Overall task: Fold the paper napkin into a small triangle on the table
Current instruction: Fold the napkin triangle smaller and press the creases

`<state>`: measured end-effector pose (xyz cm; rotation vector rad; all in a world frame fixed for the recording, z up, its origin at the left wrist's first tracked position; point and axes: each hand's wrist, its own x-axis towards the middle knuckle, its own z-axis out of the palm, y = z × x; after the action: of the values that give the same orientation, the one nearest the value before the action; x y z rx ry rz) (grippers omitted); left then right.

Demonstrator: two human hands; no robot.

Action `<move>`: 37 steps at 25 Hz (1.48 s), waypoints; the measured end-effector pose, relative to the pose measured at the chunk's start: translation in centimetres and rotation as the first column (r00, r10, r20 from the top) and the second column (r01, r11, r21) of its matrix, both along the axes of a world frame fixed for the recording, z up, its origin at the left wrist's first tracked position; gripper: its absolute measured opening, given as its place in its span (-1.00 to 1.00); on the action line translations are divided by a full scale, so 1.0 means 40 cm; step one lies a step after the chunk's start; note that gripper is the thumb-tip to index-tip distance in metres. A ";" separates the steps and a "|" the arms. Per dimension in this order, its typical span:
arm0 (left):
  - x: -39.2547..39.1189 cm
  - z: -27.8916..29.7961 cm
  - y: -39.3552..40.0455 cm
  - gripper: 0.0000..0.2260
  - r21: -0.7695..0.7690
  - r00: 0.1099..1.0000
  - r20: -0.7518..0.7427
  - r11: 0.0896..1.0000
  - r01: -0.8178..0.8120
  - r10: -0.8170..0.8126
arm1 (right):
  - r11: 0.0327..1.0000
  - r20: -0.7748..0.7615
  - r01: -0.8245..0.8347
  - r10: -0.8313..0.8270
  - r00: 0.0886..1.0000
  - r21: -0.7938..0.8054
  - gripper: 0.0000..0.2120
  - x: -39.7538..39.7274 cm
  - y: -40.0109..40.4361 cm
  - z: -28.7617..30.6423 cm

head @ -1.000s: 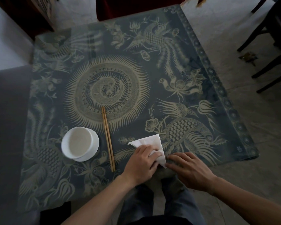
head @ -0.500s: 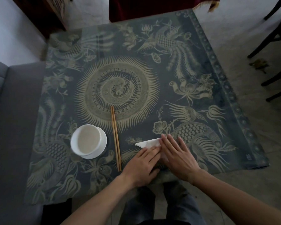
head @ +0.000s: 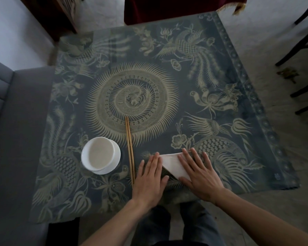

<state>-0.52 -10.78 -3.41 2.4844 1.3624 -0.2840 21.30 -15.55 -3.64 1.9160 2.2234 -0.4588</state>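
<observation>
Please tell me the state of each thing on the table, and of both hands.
napkin: folded, lying flat, partly under the right hand.
left hand: open, flat, fingertips at the napkin's left corner.
right hand: open, flat, pressing the napkin.
bowl: upright on a saucer.
chopsticks: paired, lying side by side.

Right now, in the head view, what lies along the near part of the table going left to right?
Bowl → chopsticks → left hand → napkin → right hand, all on the table.
</observation>
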 end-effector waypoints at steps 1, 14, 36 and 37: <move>0.003 0.005 0.000 -0.38 0.001 0.999 -0.008 0.999 -0.038 0.038 | 1.000 -0.005 0.003 -0.003 1.000 0.006 -0.28 -0.001 0.000 0.003; 0.044 -0.013 0.015 -0.37 -0.056 0.996 -0.026 0.995 0.083 -0.084 | 0.996 -0.025 0.070 -0.071 0.997 -0.047 -0.17 -0.002 0.002 -0.001; 0.072 -0.004 0.031 -0.36 -0.101 0.960 -0.011 0.956 0.277 -0.279 | 0.963 0.004 -0.266 0.266 0.964 0.045 -0.31 0.070 -0.221 0.011; 0.071 -0.002 0.033 -0.36 -0.097 0.958 -0.017 0.954 0.284 -0.287 | 0.955 0.008 -0.289 0.289 0.957 0.067 -0.35 0.078 -0.225 0.017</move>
<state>2.33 -9.45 -3.51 2.6032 0.9717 -0.4386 24.41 -24.53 -2.96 1.5783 2.4959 -0.3435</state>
